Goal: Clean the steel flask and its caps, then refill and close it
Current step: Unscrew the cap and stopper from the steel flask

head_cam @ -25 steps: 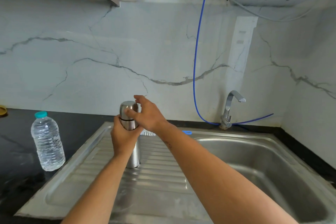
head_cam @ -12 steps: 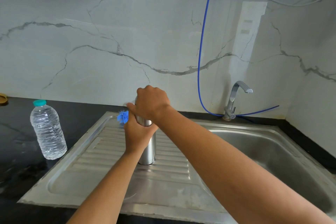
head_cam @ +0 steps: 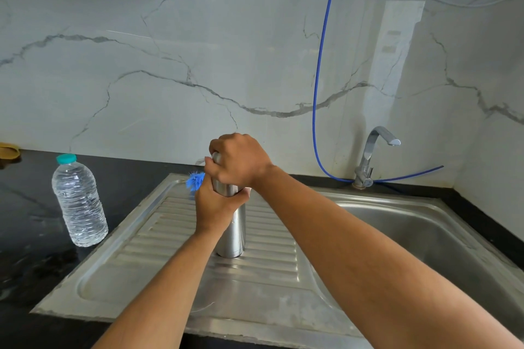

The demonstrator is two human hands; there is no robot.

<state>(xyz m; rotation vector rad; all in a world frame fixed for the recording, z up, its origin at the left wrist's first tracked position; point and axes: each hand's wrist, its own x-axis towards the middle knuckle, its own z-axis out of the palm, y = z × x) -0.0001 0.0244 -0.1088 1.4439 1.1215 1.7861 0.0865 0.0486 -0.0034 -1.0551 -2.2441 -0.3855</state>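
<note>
The steel flask (head_cam: 234,231) stands upright on the ribbed steel drainboard (head_cam: 170,263). My left hand (head_cam: 217,207) grips its upper body. My right hand (head_cam: 241,160) is curled over the flask's steel cap (head_cam: 217,156) from above, hiding most of it. A blue bristle brush (head_cam: 195,180) shows behind my left hand, near the drainboard's far edge.
A clear plastic water bottle (head_cam: 78,201) with a teal cap stands on the black counter (head_cam: 25,207) to the left. The sink basin (head_cam: 425,235) lies to the right, with a chrome tap (head_cam: 371,156) and a blue hose (head_cam: 320,79) behind it.
My right hand has closed down over the cap, from fingers spread beside it. The camera has tilted downward, and the blue brush has come into sight.
</note>
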